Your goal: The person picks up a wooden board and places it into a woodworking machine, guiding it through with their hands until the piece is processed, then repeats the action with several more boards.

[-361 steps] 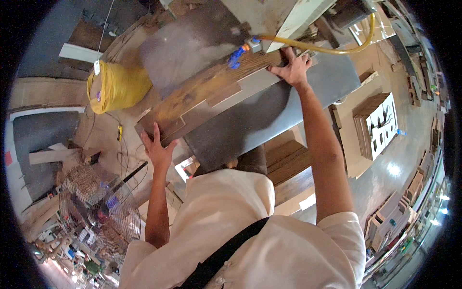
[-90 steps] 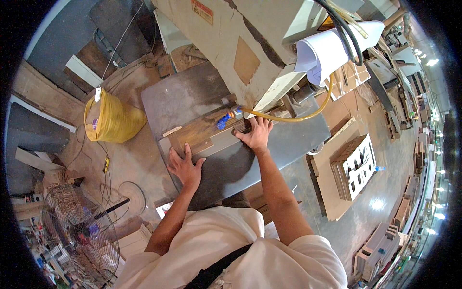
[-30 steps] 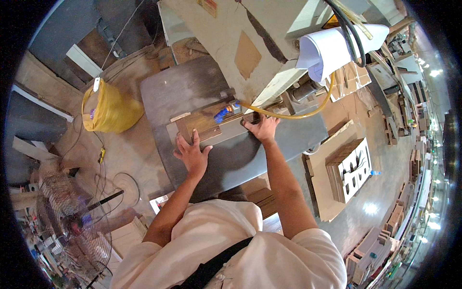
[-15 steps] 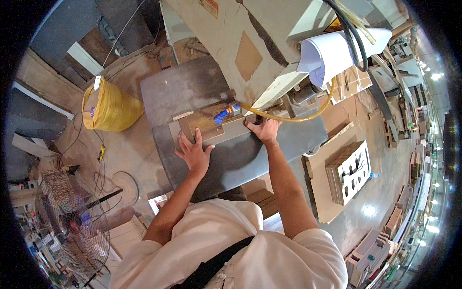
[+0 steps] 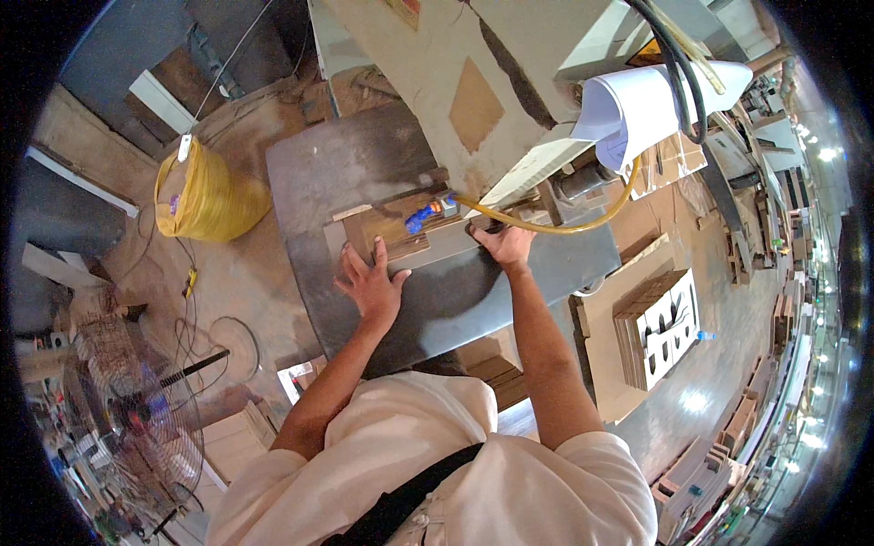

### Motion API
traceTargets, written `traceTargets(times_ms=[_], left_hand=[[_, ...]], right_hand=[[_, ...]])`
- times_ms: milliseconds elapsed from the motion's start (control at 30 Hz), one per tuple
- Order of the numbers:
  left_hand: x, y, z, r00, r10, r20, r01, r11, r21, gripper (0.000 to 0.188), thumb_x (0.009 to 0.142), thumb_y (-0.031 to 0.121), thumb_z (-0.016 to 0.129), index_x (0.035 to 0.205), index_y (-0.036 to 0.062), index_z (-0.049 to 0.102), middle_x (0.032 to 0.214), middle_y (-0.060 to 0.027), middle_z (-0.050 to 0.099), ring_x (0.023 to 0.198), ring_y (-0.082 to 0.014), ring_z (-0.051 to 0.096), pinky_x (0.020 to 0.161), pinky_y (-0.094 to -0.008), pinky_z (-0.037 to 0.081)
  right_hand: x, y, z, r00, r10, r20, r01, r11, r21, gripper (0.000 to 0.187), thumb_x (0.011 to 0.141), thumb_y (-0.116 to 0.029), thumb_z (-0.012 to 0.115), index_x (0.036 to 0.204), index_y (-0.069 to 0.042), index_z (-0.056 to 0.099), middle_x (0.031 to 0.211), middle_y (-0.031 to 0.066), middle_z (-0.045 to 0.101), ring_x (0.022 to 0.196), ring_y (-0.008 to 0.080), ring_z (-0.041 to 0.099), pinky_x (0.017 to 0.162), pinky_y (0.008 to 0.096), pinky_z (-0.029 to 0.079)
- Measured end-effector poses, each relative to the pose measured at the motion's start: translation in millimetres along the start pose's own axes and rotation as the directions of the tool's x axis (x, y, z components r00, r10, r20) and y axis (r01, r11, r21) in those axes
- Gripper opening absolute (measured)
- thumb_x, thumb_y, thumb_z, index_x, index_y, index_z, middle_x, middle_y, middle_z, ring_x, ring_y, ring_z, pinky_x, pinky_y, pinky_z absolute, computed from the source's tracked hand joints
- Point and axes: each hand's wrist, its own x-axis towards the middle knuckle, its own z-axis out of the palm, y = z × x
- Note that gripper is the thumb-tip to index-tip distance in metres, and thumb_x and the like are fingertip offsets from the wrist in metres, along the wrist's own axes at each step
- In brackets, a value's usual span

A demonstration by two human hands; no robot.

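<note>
A flat greyish board (image 5: 448,247) lies on the dark machine table (image 5: 428,309). My left hand (image 5: 373,284) rests on the board's left part with its fingers spread. At its right end, my right hand (image 5: 510,244) grips the board, thumb pointing left; the other fingers are mostly hidden. Just beyond the hands is a brown wooden plate (image 5: 387,223). Over that plate, a blue segmented nozzle (image 5: 421,218) points down to the left, close to the board's far edge.
The big cream machine body (image 5: 537,91) rises beyond the table. A yellow hose (image 5: 592,227) loops to the right beneath rolled white paper (image 5: 637,105). At left stand a yellow sack (image 5: 218,200) and a wire-cage fan (image 5: 137,419). Right of the table lies a stack of cut-out panels (image 5: 669,332).
Both hands have shifted very slightly to the right. The left fingers stay spread on the board, and the right hand keeps its hold at the board's right end.
</note>
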Motion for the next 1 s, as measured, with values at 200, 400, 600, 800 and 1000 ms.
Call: traceTargets(times_ms=[200,400,600,800,1000], left_hand=[[1,4,3,1.000,0.004,-0.008,-0.004,1.000,0.012,0.082,0.074,0.047,0.073,0.144,0.0251,0.036,0.147,-0.0243,0.018,0.135,-0.0430,0.022,0.095,-0.0723,0.024],[2,6,3,1.000,-0.007,0.016,0.007,1.000,0.000,0.085,0.074,0.047,0.073,0.146,0.0267,0.032,0.148,-0.0263,0.015,0.136,-0.0441,0.021,0.096,-0.0721,0.023],[2,11,5,1.000,0.000,-0.003,0.000,1.000,-0.008,0.085,0.074,0.047,0.073,0.146,0.0268,0.032,0.148,-0.0263,0.016,0.135,-0.0439,0.023,0.096,-0.0712,0.023],[3,16,8,1.000,0.009,0.000,-0.009,1.000,-0.006,0.082,0.074,0.044,0.074,0.143,0.0232,0.036,0.146,-0.0264,0.016,0.136,-0.0417,0.020,0.095,-0.0714,0.025],[4,17,12,1.000,0.004,0.005,-0.004,1.000,0.005,0.083,0.074,0.045,0.073,0.144,0.0243,0.034,0.146,-0.0272,0.015,0.136,-0.0422,0.020,0.096,-0.0717,0.024]], right_hand=[[3,-6,-16,0.991,0.063,0.116,-0.080,0.985,0.153,0.067,0.056,-0.051,0.083,0.106,-0.009,0.066,0.108,0.0122,0.063,0.108,0.0362,0.053,0.097,0.0523,0.033],[5,-11,-15,0.985,0.139,0.103,-0.134,0.989,-0.058,0.075,0.056,-0.054,0.083,0.113,-0.010,0.063,0.118,0.0176,0.059,0.118,0.0408,0.045,0.103,0.0538,0.028],[6,-15,-24,0.998,-0.039,-0.041,0.035,0.995,-0.091,0.060,0.065,-0.059,0.072,0.098,-0.010,0.067,0.103,0.0133,0.065,0.100,0.0365,0.058,0.086,0.0504,0.043],[8,2,-21,0.993,0.048,0.111,-0.070,0.977,0.203,0.070,0.061,-0.056,0.078,0.110,-0.008,0.065,0.105,0.0157,0.066,0.106,0.0393,0.056,0.103,0.0546,0.028],[6,21,-10,0.977,0.042,0.211,-0.024,0.996,-0.088,0.074,0.067,-0.068,0.064,0.113,-0.010,0.064,0.113,0.0158,0.063,0.115,0.0366,0.052,0.105,0.0581,0.019]])
